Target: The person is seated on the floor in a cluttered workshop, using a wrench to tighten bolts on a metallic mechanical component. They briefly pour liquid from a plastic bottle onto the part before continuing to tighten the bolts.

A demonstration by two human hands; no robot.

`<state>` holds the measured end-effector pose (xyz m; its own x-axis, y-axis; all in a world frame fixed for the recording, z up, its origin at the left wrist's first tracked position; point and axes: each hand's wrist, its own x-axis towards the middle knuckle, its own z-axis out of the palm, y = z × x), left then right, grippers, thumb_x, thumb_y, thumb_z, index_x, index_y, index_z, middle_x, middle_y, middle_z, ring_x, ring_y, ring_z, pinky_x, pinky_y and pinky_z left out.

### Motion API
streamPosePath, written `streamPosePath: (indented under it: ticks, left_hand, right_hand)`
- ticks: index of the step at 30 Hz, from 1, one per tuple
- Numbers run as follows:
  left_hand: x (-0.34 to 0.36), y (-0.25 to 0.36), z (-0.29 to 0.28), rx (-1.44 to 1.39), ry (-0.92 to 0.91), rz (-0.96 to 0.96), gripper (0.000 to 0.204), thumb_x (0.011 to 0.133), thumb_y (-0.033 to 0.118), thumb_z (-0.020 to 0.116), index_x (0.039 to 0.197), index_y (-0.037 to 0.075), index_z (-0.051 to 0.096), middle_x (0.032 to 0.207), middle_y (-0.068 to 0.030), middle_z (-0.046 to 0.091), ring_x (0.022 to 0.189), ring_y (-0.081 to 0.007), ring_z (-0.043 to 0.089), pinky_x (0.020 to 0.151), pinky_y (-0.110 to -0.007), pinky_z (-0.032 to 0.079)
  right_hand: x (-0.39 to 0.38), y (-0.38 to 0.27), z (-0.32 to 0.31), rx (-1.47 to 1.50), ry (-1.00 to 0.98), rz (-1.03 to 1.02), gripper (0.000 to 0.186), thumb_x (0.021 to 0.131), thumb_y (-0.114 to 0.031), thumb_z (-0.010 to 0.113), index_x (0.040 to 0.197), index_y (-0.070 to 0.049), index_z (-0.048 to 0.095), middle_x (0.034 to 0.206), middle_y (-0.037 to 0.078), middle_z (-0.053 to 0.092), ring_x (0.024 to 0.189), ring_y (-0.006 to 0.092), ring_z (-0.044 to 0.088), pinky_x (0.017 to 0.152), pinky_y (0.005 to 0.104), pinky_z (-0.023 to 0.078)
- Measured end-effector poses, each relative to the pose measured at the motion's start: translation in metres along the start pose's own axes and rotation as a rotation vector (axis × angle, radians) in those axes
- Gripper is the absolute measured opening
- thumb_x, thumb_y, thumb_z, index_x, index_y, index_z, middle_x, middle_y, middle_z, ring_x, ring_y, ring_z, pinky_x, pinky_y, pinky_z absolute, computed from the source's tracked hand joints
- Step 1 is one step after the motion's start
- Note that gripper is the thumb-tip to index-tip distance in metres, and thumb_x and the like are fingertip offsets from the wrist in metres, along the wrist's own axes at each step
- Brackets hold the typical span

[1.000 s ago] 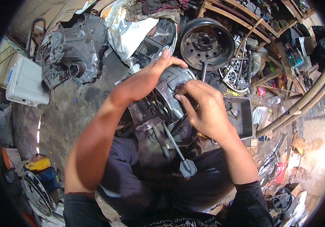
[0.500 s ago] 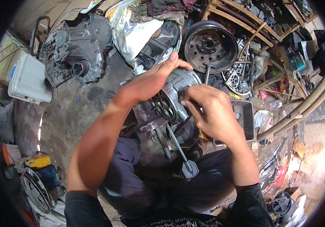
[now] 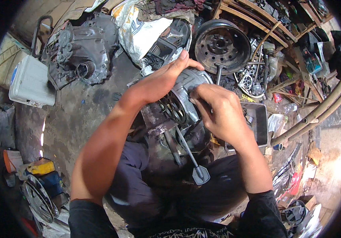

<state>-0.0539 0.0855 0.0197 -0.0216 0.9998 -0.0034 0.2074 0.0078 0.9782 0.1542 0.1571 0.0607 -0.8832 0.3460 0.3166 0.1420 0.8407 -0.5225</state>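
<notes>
A grey cast-metal housing (image 3: 191, 85) with a round, slotted dark wheel (image 3: 174, 110) in its near side sits tilted in front of me. My left hand (image 3: 164, 77) lies against its far left side, thumb and one finger stretched apart; its other fingers are hidden. On the housing's right edge my right hand (image 3: 218, 105) is closed in a pinch. Whatever is between those fingertips is hidden by the hand. Below the housing, a metal rod with a flat, paddle-shaped end (image 3: 200, 175) slants toward my lap, beside a dark, worn metal support (image 3: 157, 126).
A large gearbox casing (image 3: 84, 49) and a grey plastic box (image 3: 31, 81) stand at left. Beyond the housing are a white sack (image 3: 138, 33) and a black wheel rim (image 3: 223, 47). At right are a metal tray (image 3: 259, 123) and curved wooden poles (image 3: 317, 115).
My right hand has shifted slightly up and turned a little at the housing's edge. My left hand stays against the housing. The whole view has moved slightly.
</notes>
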Motion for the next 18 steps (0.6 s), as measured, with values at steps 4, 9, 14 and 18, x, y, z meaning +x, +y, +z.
streamPosePath:
  ticks: [4,9,14,18]
  left_hand:
    - [-0.002,-0.001,-0.001,0.024,0.021,0.001,0.088,0.115,0.062,0.001,0.146,0.008,0.063,0.146,-0.0078,0.059,0.144,-0.0218,0.046,0.129,-0.035,0.025]
    - [-0.002,0.002,-0.001,0.024,0.024,0.001,0.088,0.115,0.062,0.001,0.145,0.008,0.064,0.145,-0.0086,0.060,0.143,-0.0227,0.047,0.129,-0.036,0.026]
    - [-0.002,0.001,-0.001,0.041,0.033,0.007,0.088,0.115,0.062,0.001,0.144,0.007,0.064,0.146,-0.0094,0.059,0.144,-0.0231,0.047,0.129,-0.036,0.026]
    - [-0.001,0.001,0.000,0.027,0.037,-0.007,0.089,0.115,0.063,0.001,0.144,0.006,0.064,0.146,-0.0097,0.059,0.144,-0.0232,0.047,0.129,-0.036,0.026]
  right_hand:
    - [-0.005,0.004,-0.018,0.058,-0.140,0.025,0.008,0.092,-0.007,0.074,0.097,-0.004,0.069,0.091,0.018,0.071,0.090,0.0424,0.071,0.077,0.0507,0.055]
    - [-0.004,0.009,-0.020,0.158,0.054,0.079,0.012,0.093,-0.001,0.072,0.105,-0.001,0.076,0.099,0.019,0.074,0.092,0.0398,0.073,0.082,0.0454,0.056]
    - [-0.004,0.010,-0.025,0.125,0.000,0.078,0.019,0.094,0.004,0.069,0.112,0.001,0.076,0.104,0.020,0.075,0.094,0.0384,0.075,0.084,0.0425,0.057]
    - [-0.005,0.008,-0.018,0.160,0.080,0.076,0.021,0.093,0.004,0.070,0.113,0.000,0.077,0.101,0.020,0.076,0.095,0.0386,0.075,0.084,0.0433,0.058]
